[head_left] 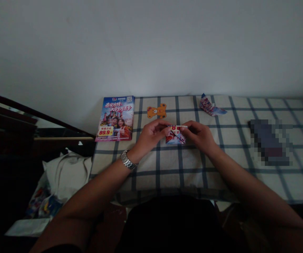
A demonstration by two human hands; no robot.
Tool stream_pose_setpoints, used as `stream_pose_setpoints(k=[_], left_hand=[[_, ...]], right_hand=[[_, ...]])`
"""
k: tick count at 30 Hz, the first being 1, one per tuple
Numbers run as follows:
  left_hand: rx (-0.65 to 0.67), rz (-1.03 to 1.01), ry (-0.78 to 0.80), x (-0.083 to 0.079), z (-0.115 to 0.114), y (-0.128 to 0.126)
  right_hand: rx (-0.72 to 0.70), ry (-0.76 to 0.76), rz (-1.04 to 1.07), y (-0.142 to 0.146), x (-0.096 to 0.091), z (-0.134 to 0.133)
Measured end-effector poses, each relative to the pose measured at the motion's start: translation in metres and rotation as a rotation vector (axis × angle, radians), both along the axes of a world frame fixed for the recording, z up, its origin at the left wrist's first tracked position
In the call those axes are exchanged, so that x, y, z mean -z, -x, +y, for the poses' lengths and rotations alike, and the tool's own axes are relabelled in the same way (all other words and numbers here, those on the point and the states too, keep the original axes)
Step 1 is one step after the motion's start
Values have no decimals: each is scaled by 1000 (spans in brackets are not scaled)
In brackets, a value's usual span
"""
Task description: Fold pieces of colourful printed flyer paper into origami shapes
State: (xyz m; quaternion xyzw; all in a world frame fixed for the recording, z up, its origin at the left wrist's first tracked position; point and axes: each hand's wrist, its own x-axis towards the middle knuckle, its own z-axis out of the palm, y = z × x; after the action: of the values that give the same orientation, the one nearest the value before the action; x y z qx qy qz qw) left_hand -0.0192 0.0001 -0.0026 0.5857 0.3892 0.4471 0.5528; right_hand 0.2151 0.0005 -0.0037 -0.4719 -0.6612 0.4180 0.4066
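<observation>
Between my two hands is a small folded paper flyer (176, 140), printed in red, white and blue, held just over the checked cloth. My left hand (155, 133), with a metal watch on the wrist, pinches its left side between thumb and fingers. On the other side my right hand (197, 133) grips the upper right edge, thumb toward me. A stack of colourful flyers (115, 119) lies to the left. Beyond my hands sits a flat orange bear cutout (156, 111). Farther right at the back rests another folded paper piece (209, 107), its flaps sticking up.
A blue-and-white checked cloth (188, 175) covers the surface, which meets a pale wall (151, 45) at the back. At the right lies a dark, pixelated oblong object (269, 142). White bags (67, 172) stand below the left edge, beside a dark wooden frame (6, 130).
</observation>
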Motion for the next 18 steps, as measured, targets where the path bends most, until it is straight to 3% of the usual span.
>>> stream_pose_setpoints(k=[10, 18], left_hand=[[-14, -97, 80, 13, 2, -1], [-49, -94, 76, 9, 0, -3]], right_hand=[[9, -84, -111, 0, -2, -3], [18, -156, -182, 2, -7, -4]])
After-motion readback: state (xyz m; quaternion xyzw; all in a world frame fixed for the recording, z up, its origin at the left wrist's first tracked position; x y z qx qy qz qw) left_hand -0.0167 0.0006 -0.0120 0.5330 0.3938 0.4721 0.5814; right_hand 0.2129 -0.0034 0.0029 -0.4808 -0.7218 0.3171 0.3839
